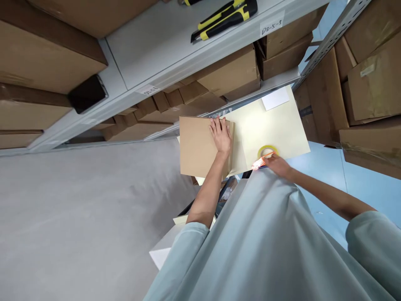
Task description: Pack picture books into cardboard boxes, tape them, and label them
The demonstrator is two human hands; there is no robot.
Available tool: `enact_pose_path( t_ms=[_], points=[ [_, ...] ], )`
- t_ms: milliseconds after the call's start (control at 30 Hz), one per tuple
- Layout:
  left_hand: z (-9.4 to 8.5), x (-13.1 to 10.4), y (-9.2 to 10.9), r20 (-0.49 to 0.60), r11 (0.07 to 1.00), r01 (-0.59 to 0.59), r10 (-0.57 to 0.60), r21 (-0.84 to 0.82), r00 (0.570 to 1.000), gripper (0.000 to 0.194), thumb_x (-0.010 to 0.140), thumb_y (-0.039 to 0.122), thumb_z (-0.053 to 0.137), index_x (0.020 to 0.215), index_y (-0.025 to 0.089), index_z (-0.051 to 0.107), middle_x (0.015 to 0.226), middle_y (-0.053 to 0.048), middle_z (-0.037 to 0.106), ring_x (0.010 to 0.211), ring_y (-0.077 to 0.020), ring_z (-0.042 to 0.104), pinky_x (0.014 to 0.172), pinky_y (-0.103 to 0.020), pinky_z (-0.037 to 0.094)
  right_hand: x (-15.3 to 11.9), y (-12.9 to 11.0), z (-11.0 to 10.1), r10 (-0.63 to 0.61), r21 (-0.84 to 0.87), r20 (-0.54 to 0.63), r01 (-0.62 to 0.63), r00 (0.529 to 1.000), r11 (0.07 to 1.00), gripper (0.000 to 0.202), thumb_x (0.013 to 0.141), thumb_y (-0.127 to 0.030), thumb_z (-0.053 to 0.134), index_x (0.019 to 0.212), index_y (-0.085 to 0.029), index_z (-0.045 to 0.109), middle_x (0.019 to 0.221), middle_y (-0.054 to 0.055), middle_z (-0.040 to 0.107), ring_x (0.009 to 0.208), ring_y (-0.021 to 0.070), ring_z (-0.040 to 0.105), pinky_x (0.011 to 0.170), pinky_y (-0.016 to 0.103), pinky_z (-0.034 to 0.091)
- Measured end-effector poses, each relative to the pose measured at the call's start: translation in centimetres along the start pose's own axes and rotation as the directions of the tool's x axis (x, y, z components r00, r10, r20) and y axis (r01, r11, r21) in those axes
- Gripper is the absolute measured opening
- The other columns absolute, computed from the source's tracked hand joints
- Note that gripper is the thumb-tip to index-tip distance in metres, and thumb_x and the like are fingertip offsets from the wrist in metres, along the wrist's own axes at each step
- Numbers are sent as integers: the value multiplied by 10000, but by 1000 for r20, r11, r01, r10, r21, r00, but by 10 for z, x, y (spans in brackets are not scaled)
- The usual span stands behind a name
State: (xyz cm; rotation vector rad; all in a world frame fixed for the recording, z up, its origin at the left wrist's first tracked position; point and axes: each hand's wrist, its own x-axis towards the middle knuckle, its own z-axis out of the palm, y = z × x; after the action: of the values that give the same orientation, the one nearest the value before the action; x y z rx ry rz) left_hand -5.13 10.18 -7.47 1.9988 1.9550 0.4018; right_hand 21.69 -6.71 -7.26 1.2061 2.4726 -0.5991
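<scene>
My pale blue-green shirt (266,242) fills the bottom of the view and hides the near edge of the table and whatever sits under my arms. Left hand (221,134) lies flat, fingers spread, palm down on a flattened brown cardboard box (197,146); pressing, not grasping. The box rests on the left part of the cream tabletop (282,125) and overhangs its left edge. Right hand (278,165) is at the near edge of the table, closed on the orange tape dispenser (262,160); fingers mostly hidden behind the shirt, so how they wrap it is hard to see. The dispenser carries a roll of yellowish tape (268,149) lying on the tabletop just right of the box. Dark clutter (227,190) below the table between my arm and shirt, too cut off to name. Farther on, a white paper sheet (275,98) at the table's far end. Beyond, a metal shelf rack (175,42) with cartons (233,73), a black phone-like thing (87,93), yellow-black utility knives (225,17), and a handwritten label (272,26), not clearly readable.
</scene>
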Motion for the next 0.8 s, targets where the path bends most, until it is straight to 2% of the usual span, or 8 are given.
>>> enact_pose_path(
  t_ms=[100,167,233,300,433,533,633,800],
  points=[
    [0,-3,3,2,1000,-10,10,5,1000,537,1144,328,332,1613,171,541,1786,-140,381,1738,-286,86,1417,-596,86,-32,61,-7,134,-60,-37,-136,990,989,370,982,-34,473,1305,-44,654,976,198,816,965,305,764,979,387,450],
    [-1,-8,8,23,999,-49,49,8,999,539,1142,320,321,1610,167,542,1782,-150,384,1737,-286,92,1415,-604,96,-36,101,-20,223,-120,-75,-231,972,965,381,951,-21,478,1292,-29,648,958,208,812,947,323,754,967,396,437],
    [0,-16,16,59,994,-109,109,10,992,534,1138,303,325,1604,166,546,1780,-159,385,1736,-287,96,1412,-612,106,-25,129,-38,265,-153,-126,-282,956,947,390,966,-41,469,1323,-1,622,974,226,809,937,328,750,972,405,428],
    [2,-27,23,105,982,-191,190,5,976,519,1129,278,349,1590,168,561,1771,-162,400,1734,-291,101,1410,-618,105,-1,143,-57,243,-160,-135,-264,961,951,357,969,-26,449,1271,8,638,982,231,810,921,305,754,1000,400,416],
    [6,-56,33,209,910,-406,415,-83,886,476,1081,209,441,1519,191,627,1725,-154,481,1721,-311,173,1407,-646,134,60,138,-85,171,-155,-117,-188,978,970,350,992,-48,439,1274,25,634,1070,248,818,955,291,766,1042,404,409],
    [4,-75,35,207,853,-499,521,-152,828,453,1051,195,483,1465,188,668,1686,-158,532,1703,-337,239,1402,-665,177,89,124,-90,76,-197,-76,-90,994,976,367,994,-31,416,1295,41,614,1129,247,810,1040,293,766,1085,404,392],
    [-3,-87,33,184,842,-514,538,-164,823,394,1051,253,516,1383,190,718,1589,-162,628,1682,-339,308,1397,-640,245,97,109,-85,-27,-223,-43,16,999,975,365,1014,-21,388,1299,36,610,1147,244,805,1071,279,760,1103,399,385],
    [-17,-112,23,228,837,-503,543,-214,808,307,1011,335,610,1236,202,771,1354,-142,765,1622,-321,439,1362,-544,392,94,82,-70,-96,-216,-28,88,995,973,358,1014,-41,434,1304,27,632,1142,250,809,1058,302,761,1100,424,413]
  ],
)
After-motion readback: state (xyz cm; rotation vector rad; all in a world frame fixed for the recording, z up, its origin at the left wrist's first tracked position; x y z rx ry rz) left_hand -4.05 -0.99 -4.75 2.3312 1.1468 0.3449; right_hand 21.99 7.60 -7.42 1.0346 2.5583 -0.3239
